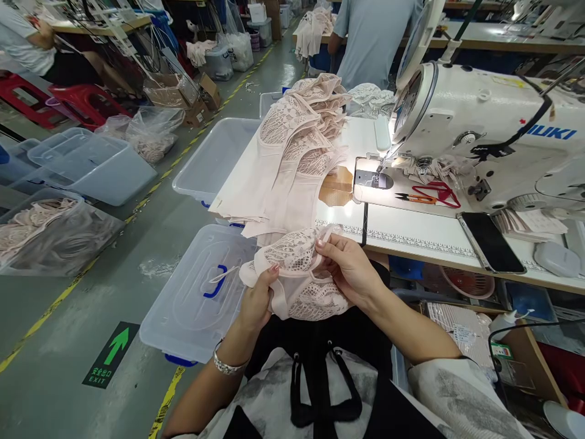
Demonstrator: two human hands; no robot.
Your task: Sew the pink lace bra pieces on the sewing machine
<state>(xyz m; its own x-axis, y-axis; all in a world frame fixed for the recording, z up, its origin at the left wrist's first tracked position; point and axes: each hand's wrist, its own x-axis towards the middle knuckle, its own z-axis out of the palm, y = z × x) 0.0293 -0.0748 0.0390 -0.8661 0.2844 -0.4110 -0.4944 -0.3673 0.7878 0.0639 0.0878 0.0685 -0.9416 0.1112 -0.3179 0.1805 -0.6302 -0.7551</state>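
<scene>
The left hand (256, 300) pinches one side of a pale pink lace bra (297, 255) between thumb and fingers, and the right hand (348, 268) grips its other side near the upper edge. The bra is held up off the tabletop (406, 227), to the left of the sewing machine (475, 116) and nearer the person than it. Its lace cups and plain bands look already joined, so this piece seems well along; it is away from the machine's needle, and whether any seam is left to sew I cannot tell. Left of the machine, a long overlapping pile of similar lace pieces (297, 152) suggests a sizeable batch, though whether those are finished or waiting is unclear. Orange-handled snips (418, 198) lie at the machine's base, and a phone (493, 242) rests in front of it.
</scene>
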